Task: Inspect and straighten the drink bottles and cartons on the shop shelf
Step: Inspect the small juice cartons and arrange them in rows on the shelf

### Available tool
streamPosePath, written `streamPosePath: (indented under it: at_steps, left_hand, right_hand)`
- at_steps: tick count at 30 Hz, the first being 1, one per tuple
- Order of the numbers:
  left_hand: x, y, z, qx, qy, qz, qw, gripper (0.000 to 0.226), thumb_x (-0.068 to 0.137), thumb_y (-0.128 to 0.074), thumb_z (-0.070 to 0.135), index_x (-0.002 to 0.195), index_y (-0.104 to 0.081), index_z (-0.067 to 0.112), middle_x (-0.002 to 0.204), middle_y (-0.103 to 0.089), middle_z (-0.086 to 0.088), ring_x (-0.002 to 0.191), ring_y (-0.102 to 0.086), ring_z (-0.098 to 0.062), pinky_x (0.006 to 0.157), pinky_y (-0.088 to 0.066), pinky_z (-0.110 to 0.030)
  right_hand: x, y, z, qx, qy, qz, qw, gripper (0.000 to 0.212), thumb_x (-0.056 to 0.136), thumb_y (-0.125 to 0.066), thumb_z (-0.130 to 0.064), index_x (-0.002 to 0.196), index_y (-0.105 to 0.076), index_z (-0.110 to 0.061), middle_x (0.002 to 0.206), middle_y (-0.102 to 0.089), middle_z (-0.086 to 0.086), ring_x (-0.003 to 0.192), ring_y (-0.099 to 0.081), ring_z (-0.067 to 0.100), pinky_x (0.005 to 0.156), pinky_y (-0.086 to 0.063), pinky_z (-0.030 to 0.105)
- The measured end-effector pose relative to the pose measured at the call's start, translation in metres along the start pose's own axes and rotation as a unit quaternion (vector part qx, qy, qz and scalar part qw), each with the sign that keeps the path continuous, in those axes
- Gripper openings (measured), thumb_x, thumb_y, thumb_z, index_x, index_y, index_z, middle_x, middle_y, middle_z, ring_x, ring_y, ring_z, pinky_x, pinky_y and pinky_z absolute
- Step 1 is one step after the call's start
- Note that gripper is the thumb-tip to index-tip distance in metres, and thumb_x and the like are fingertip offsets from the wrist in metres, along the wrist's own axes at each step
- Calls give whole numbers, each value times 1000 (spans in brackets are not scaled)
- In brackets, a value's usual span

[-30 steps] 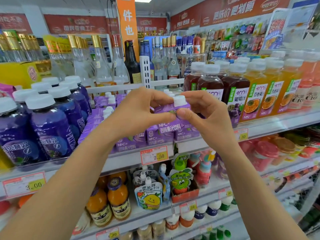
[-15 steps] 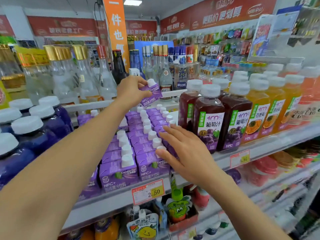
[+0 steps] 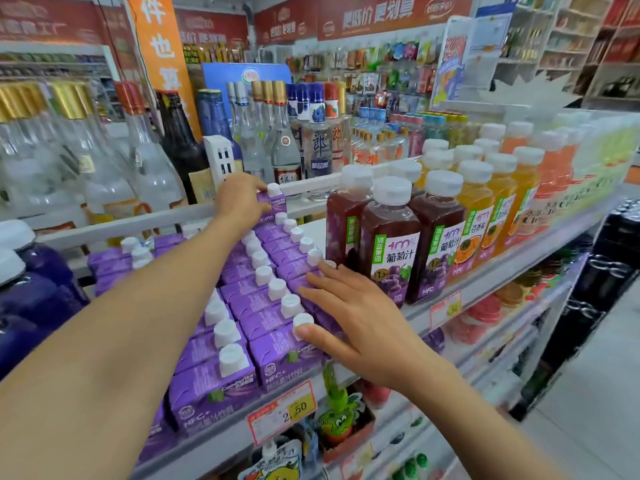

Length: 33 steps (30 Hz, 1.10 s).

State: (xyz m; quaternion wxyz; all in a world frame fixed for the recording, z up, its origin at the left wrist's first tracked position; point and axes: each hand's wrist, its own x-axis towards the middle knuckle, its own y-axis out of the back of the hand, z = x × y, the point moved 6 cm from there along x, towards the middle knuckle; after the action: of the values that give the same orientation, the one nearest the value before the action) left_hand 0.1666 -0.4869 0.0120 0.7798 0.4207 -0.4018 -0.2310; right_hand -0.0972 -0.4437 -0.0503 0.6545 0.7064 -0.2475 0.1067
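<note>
Cartons (image 3: 221, 386) in purple rows fill the frame's centre; my left hand (image 3: 239, 199) grips the rearmost carton (image 3: 276, 206), my right hand (image 3: 353, 327) lies flat against the front ones, beside bottles (image 3: 389, 247) of dark juice

cartons (image 3: 273, 344) centre frame, on shelf (image 3: 491, 289) | juice bottles (image 3: 391, 244) just right | my left hand (image 3: 242, 199) at rear carton (image 3: 275, 204), right hand (image 3: 353, 323) on front ones

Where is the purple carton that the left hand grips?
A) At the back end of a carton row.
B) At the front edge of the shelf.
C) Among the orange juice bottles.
A: the left hand grips the purple carton at the far end of the carton row, beside the white back rail.
</note>
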Motion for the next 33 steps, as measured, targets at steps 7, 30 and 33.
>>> streamPosePath:
  at_steps: [7,30,33]
  left_hand:
    - [-3,-8,-11,40,-34,-91,994,36,89,-73,29,123,-71,14,113,-70,-17,107,-61,-36,79,-40,-33]
    - [-62,17,34,-29,-32,-150,988,38,103,-42,43,111,-66,15,116,-65,-10,111,-57,-31,92,-45,-38]
    - [-82,39,67,-46,-63,-121,990,36,102,-49,37,120,-66,12,118,-66,-5,104,-58,-22,84,-43,-31]
  right_hand:
    - [-1,2,-2,-6,-4,2,1000,67,98,-31,-62,132,-62,-14,140,-58,5,141,-41,21,119,-17,28]
    - [-21,31,9,137,0,226,964,32,99,-55,-29,117,-68,-6,122,-65,5,119,-57,17,102,-46,32]
    - [-37,51,30,128,-43,358,924,23,96,-60,-12,116,-67,-2,118,-61,11,114,-57,23,95,-48,41]
